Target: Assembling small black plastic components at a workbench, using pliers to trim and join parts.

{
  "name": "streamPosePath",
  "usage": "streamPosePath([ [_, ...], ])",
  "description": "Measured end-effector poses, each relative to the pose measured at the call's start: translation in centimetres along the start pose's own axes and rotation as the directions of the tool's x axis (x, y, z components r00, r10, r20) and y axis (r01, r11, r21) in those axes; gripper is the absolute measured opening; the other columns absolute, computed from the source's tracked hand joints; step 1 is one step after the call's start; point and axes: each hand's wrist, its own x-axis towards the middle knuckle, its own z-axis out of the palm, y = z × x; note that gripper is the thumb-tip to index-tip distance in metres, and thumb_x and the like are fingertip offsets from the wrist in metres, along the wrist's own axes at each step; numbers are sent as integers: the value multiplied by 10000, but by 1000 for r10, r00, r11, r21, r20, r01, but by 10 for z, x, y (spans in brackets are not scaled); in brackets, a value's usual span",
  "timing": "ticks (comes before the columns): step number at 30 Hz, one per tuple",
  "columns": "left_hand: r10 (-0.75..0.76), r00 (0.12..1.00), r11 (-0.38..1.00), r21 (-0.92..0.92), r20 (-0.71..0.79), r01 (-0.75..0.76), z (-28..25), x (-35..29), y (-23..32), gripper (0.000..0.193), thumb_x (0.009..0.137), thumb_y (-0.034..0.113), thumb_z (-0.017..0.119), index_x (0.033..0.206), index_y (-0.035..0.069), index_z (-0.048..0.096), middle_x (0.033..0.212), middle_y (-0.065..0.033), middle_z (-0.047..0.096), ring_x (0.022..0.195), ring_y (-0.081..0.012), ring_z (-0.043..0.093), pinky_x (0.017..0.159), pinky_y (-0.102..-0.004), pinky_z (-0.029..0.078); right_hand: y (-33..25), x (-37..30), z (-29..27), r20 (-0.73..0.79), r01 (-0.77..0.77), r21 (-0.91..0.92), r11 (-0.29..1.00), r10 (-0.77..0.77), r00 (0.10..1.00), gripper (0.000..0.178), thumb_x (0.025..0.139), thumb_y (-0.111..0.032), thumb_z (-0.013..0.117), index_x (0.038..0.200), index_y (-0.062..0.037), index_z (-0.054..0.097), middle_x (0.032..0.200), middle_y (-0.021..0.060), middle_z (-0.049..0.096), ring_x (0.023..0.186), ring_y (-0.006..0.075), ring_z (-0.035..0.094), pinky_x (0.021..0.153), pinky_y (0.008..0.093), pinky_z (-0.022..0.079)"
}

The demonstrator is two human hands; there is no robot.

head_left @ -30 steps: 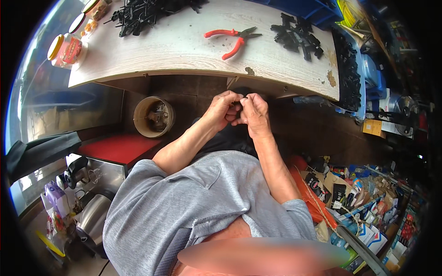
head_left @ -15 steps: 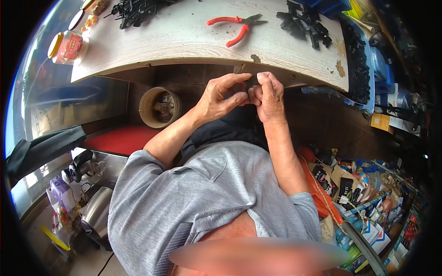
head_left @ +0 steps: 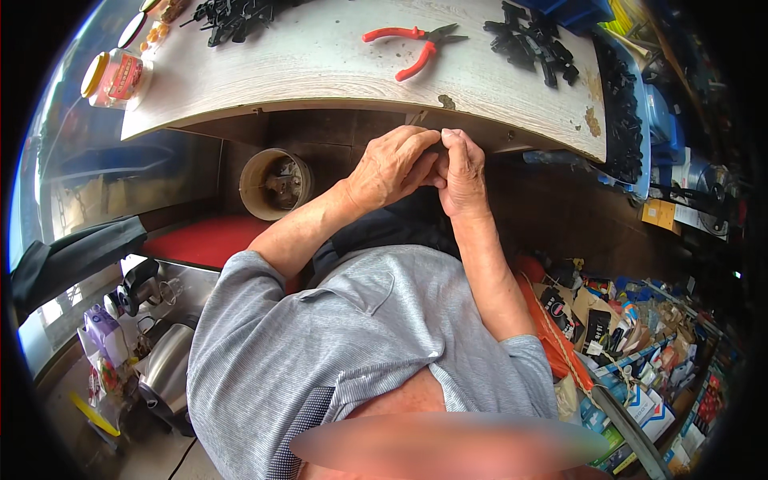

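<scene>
My left hand (head_left: 394,166) and my right hand (head_left: 462,172) meet in front of the table's near edge, fingertips together. Both are closed around something small that the fingers hide; a dark bit shows between them, too little to name. Beyond them on the pale wooden table (head_left: 296,76) lie red-handled pliers (head_left: 416,50) with their jaws apart. Small black plastic parts (head_left: 532,44) form a loose pile to the right of the pliers. Another heap of black parts (head_left: 234,20) sits at the far left.
Capped jars (head_left: 120,78) stand along the table's left end. Below the table is a round bin (head_left: 276,184) with scraps inside. A blue tray of black pieces (head_left: 622,112) adjoins the table's right side. Mixed packages and boxes (head_left: 640,344) crowd the lower right. A red seat (head_left: 212,240) is at left.
My left fingers have curled in closer to my right hand, closing the gap between thumb and forefinger. The dark piece seen between the hands is now mostly covered.
</scene>
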Motion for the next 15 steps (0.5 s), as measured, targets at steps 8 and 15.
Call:
streamPosePath([
  [8,-138,990,990,-29,37,139,-17,7,10,258,750,49,726,983,33,615,758,-125,600,656,-304,622,578,-380,507,1,-5,20,-88,-12,-15,1000,10,996,236,964,-279,545,762,-158,525,606,-68,417,479,31,376,390,210,282],
  [15,-104,991,991,96,88,96,-42,4,5,243,705,90,742,910,46,620,722,-104,602,602,-287,617,530,-361,497,15,-10,37,-89,7,-35,999,-11,996,232,978,-287,524,801,-140,550,680,-47,488,531,44,451,403,214,335],
])
